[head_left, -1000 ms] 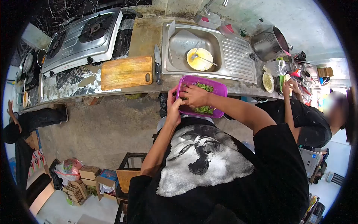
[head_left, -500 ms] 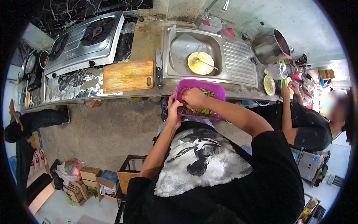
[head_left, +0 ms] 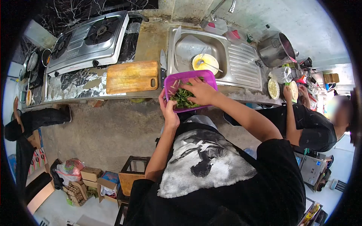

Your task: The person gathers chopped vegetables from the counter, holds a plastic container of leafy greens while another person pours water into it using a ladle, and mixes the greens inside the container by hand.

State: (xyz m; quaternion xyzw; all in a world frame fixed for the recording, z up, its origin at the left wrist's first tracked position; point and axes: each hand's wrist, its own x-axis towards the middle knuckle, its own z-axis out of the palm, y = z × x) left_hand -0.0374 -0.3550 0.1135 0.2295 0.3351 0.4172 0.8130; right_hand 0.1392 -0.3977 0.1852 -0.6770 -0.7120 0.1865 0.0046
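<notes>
A purple plastic basin (head_left: 215, 87) with chopped leafy greens (head_left: 181, 98) is held at the counter's front edge, in front of the sink. My left hand (head_left: 169, 111) grips its left side, the thumb over the rim. Inside the basin, my right hand (head_left: 199, 91) lies on the greens with its fingers spread; its palm hides part of them. Pale stem pieces show at the basin's left. A wooden cutting board (head_left: 132, 77) and a knife (head_left: 163, 67) rest on the counter to the left.
Behind the basin, the steel sink (head_left: 220, 52) holds a yellow-stained bowl (head_left: 211, 60) with cutlery. A gas stove (head_left: 88, 41) stands far left, a large pot (head_left: 277, 47) at right. A co-worker (head_left: 313, 126) works at right; another person (head_left: 36, 122) is at left.
The basin has shifted left and slightly up, tilting toward me so more greens show. My right hand has gone from bunched fingers at the left side to spread fingers over the greens.
</notes>
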